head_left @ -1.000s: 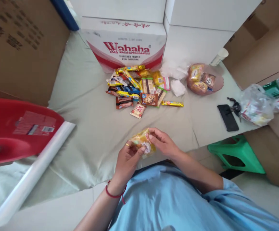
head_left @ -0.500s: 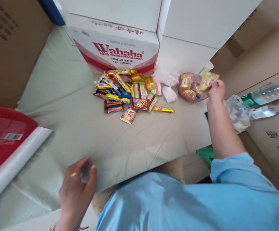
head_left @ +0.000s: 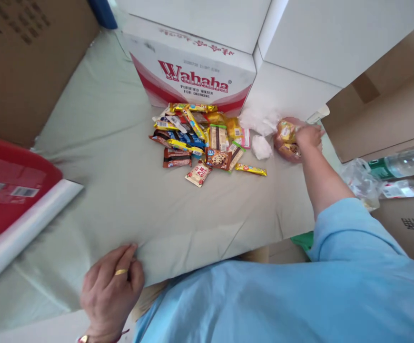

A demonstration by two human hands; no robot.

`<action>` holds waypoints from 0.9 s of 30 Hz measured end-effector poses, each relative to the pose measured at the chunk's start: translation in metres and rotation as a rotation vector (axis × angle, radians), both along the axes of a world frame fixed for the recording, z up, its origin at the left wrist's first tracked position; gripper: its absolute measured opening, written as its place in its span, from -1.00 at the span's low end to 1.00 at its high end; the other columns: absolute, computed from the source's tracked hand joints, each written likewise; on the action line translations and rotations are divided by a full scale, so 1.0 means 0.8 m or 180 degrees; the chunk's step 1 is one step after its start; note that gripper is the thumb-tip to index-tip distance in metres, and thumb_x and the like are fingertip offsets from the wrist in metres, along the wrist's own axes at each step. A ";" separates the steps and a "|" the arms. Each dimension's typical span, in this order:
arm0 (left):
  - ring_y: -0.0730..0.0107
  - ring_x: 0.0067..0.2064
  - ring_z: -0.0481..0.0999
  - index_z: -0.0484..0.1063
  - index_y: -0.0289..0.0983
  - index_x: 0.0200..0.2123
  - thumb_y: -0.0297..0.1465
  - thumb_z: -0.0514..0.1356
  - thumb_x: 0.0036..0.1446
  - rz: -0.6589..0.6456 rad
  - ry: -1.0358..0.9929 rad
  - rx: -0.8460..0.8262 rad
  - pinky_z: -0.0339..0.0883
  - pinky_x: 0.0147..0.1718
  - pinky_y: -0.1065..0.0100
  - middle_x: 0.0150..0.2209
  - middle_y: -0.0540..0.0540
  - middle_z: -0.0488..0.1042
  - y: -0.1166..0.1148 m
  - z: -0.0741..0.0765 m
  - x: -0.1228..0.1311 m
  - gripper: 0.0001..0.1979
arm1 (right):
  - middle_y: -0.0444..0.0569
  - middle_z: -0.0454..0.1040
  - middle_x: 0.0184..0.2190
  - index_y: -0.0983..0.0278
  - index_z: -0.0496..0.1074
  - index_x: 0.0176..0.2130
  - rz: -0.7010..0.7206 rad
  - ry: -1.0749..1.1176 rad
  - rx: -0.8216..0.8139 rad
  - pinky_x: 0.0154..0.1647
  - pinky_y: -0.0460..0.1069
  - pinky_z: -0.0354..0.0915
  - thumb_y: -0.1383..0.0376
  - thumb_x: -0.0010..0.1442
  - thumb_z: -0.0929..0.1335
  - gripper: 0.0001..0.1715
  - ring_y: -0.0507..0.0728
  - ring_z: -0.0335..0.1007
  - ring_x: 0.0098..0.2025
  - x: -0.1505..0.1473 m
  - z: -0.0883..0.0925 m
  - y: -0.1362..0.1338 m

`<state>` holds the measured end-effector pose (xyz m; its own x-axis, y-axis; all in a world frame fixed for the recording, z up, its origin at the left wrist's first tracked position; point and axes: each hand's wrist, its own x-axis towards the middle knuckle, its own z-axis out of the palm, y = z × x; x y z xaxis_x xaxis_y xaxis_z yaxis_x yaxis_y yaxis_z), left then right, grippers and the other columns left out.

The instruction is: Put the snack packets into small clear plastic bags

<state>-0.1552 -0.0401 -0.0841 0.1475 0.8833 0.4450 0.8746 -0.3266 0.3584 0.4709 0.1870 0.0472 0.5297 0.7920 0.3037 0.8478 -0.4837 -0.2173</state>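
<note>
My right hand (head_left: 309, 136) reaches out over a pinkish bowl (head_left: 281, 145) of wrapped snacks at the far right of the table. Its fingers curl down into the bowl and are hidden behind the back of the hand, so what they hold does not show. A yellow snack packet (head_left: 286, 130) lies in the bowl just left of that hand. My left hand (head_left: 111, 285), with a gold ring, rests flat on the pale green cloth (head_left: 121, 190) at the table's near edge and holds nothing. A pile of wrapped snacks (head_left: 200, 138) lies mid-table.
A Wahaha water carton (head_left: 192, 71) and white boxes (head_left: 317, 43) stand behind the pile. A red plastic item (head_left: 7, 186) and a clear film roll (head_left: 24, 228) lie at the left. Crumpled white tissue (head_left: 260, 145), a plastic bag (head_left: 360, 183) and water bottles (head_left: 403, 166) sit at the right.
The yellow packet went from both hands near my body to the bowl in my right hand. My left hand dropped onto the cloth at the table edge.
</note>
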 end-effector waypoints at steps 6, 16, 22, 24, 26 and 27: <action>-0.04 -0.07 0.68 0.59 -0.14 0.06 -0.54 0.32 0.05 -0.0129 0.0086 0.0326 0.55 -0.01 -0.02 -0.05 -0.20 0.69 -0.001 0.003 0.002 -0.53 | 0.16 0.53 0.03 0.17 0.53 0.04 0.0557 -0.0036 0.0481 0.20 0.24 0.29 0.21 0.47 0.13 -0.56 0.32 0.42 0.11 -0.046 0.037 -0.031; -0.04 -0.05 0.65 0.58 -0.16 0.05 -0.53 0.30 0.10 -0.0164 0.0057 0.0241 0.52 0.00 -0.01 -0.04 -0.21 0.67 0.003 0.009 0.005 -0.58 | 0.14 0.65 -0.22 0.33 0.60 -0.15 0.0935 0.0448 -0.0734 -0.02 0.08 0.34 0.33 0.25 0.37 -0.79 0.25 0.53 -0.13 -0.122 -0.030 -0.017; 0.02 -0.04 0.63 0.60 -0.13 -0.13 -0.41 0.23 0.24 0.0027 -0.0544 -0.0234 0.51 0.02 -0.03 -0.08 -0.16 0.65 0.005 0.030 0.012 -0.82 | -0.05 0.54 -0.34 0.26 0.54 -0.19 0.1285 0.1515 0.0625 -0.22 -0.01 0.33 0.21 0.31 0.37 -0.82 0.10 0.41 -0.32 -0.118 -0.015 -0.030; 0.09 -0.08 0.63 0.59 -0.12 -0.16 -0.37 0.20 0.29 0.0137 -0.0864 -0.0260 0.52 -0.01 0.01 -0.12 -0.11 0.64 0.007 0.043 0.021 -0.85 | -0.11 0.48 -0.41 0.24 0.53 -0.24 0.1398 0.1770 0.0808 -0.31 -0.04 0.29 0.19 0.25 0.44 -0.84 0.06 0.34 -0.38 -0.117 -0.007 -0.043; 0.17 -0.11 0.63 0.58 -0.14 -0.17 -0.36 0.19 0.33 0.0166 -0.1172 -0.0365 0.51 -0.04 0.09 -0.16 -0.08 0.63 0.010 0.056 0.036 -0.86 | -0.16 0.42 -0.47 0.24 0.51 -0.32 0.1429 0.2031 0.0944 -0.40 -0.07 0.22 0.19 0.16 0.51 -0.80 0.02 0.27 -0.43 -0.124 -0.001 -0.063; 0.21 -0.12 0.63 0.58 -0.15 -0.17 -0.35 0.19 0.34 0.0127 -0.1328 -0.0509 0.50 -0.06 0.14 -0.17 -0.07 0.62 0.011 0.063 0.048 -0.86 | -0.18 0.39 -0.49 0.23 0.49 -0.34 0.1412 0.2338 0.1018 -0.46 -0.09 0.17 0.17 0.13 0.54 -0.76 0.00 0.22 -0.47 -0.132 0.001 -0.076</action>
<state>-0.1171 -0.0313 -0.0340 -0.0513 0.9472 0.3165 0.6553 -0.2072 0.7264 0.3655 0.1260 0.0482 0.3436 0.9051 0.2505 0.5372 0.0294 -0.8430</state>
